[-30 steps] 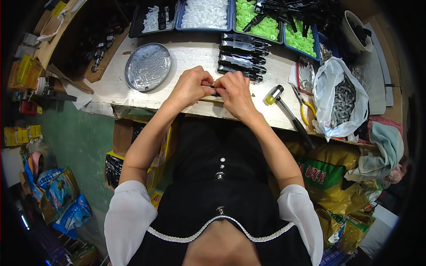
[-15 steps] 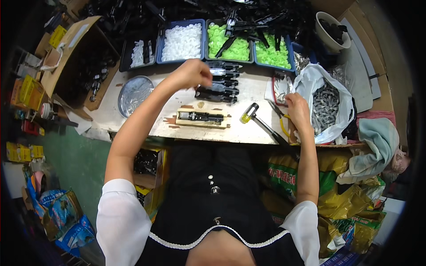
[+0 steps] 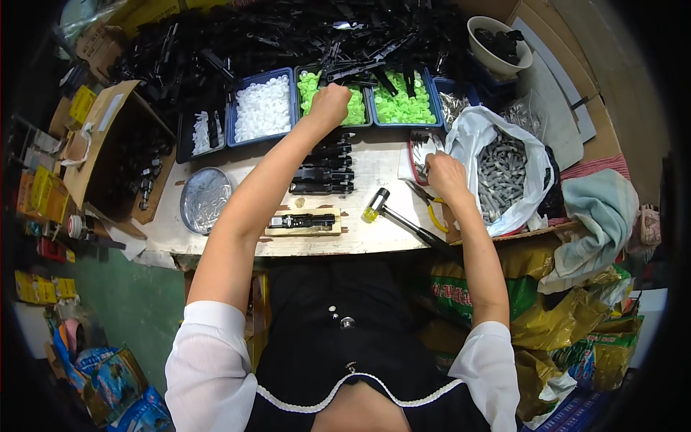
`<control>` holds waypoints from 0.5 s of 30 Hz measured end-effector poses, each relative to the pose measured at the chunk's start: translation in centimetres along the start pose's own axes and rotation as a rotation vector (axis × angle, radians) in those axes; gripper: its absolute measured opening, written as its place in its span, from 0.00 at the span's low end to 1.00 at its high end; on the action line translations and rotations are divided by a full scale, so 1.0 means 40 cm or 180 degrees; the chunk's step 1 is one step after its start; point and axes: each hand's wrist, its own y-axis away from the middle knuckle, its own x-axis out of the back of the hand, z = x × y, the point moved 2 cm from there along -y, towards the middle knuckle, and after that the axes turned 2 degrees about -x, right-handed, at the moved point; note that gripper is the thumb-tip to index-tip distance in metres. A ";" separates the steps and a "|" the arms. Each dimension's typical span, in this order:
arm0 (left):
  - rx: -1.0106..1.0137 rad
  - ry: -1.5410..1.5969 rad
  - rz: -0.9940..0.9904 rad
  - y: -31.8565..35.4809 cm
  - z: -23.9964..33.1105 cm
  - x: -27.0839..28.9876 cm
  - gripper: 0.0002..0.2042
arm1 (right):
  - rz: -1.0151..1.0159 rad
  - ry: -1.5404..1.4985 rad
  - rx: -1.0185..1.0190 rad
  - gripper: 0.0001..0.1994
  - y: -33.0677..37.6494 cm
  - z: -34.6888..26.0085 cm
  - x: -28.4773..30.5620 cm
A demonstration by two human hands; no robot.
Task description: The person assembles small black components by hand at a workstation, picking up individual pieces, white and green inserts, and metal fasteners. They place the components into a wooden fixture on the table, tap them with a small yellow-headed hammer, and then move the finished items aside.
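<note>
My left hand is closed over the near side of a blue bin of bright green plastic pieces. Its fingertips are hidden, next to long black parts lying across the bin. My right hand has its fingers bent together at a small red-rimmed container of silvery metal pieces; what they pinch is too small to make out. Several black assemblies lie in a row below my left hand. Nearer me, another black part sits in a light wooden block, partly behind my left forearm.
A yellow-and-black-headed hammer and yellow-handled pliers lie near my right forearm. A white bag of grey parts stands at right. A round metal dish, a bin of white pieces and an open cardboard box are left.
My left hand has moved away from me, from above the row of black assemblies to the green bin. My right hand stays at the small container, and the whole view has shifted.
</note>
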 end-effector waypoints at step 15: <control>0.1367 0.5374 -0.0349 0.431 0.132 0.173 0.10 | -0.0006 -0.4399 -0.0519 0.02 0.090 -0.175 0.120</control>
